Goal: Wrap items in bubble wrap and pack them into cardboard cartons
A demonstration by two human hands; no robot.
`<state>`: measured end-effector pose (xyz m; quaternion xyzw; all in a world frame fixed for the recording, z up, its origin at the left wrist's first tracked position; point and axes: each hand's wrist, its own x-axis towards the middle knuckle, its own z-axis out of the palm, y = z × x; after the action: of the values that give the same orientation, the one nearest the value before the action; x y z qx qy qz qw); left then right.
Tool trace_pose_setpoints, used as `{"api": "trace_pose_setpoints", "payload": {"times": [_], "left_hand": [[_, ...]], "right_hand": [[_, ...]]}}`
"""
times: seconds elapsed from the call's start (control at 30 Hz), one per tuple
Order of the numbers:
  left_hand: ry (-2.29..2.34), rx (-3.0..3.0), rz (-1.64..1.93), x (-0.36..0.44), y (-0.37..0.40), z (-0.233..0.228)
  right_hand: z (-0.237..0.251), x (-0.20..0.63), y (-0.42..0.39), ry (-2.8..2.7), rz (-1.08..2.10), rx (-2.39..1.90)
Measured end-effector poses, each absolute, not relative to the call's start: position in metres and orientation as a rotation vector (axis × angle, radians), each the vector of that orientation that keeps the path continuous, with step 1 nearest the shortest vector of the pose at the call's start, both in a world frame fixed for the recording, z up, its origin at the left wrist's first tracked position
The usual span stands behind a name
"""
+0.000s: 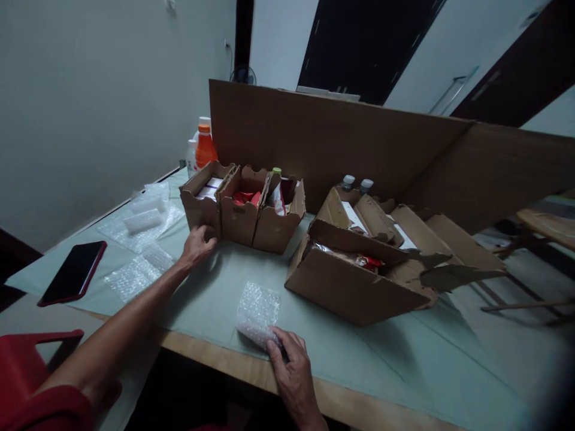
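My right hand [293, 368] grips the rolled end of a piece of bubble wrap [259, 308] at the front edge of the table. Thumb and fingers close around the roll, and its flat end lies spread out on the cloth. Whether anything is wrapped inside cannot be seen. My left hand [200, 245] is just in front of the leftmost cardboard bin [200, 214], fingers loosely bent and thumb apart, with nothing visible in it. Contact with the bin is unclear. More bubble wrap sheets [135, 278] lie left of my forearm, with a wrapped bundle [144, 221] behind them.
Two more cardboard bins [238, 224] hold red and white packets. Larger bins [354, 293] stand at right, bottle caps behind. An orange bottle [205, 146] is at back left, a phone [73, 272] at left. A tall cardboard panel [341, 137] spans the rear; a red stool [27, 365] is lower left.
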<state>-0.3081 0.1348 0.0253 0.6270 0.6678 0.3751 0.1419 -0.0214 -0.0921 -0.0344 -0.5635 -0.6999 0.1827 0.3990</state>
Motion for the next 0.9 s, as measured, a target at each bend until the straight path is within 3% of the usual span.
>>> {"api": "trace_pose_setpoints", "payload": {"times": [0.17,0.43,0.57,0.8,0.9], "left_hand": [[1.86,1.856,1.094,-0.298,0.116,0.03],[1.036,2.366,1.091,-0.241,-0.04,0.034],[0.996,2.517,1.028,-0.226,-0.071,0.018],[1.174,2.442,0.93,-0.221,-0.043,-0.006],[1.185,2.382,0.956,-0.219,-0.035,-0.009]], "right_hand": [[-0.032,-0.022,-0.091,-1.753,0.484,-1.427],[-0.007,-0.02,-0.084,-1.793,0.731,-1.526],[0.003,-0.018,-0.071,-1.821,0.831,-1.599],[0.002,-0.021,-0.074,-1.981,0.219,-1.588],[0.005,-0.026,-0.079,-2.135,0.132,-1.493]]}}
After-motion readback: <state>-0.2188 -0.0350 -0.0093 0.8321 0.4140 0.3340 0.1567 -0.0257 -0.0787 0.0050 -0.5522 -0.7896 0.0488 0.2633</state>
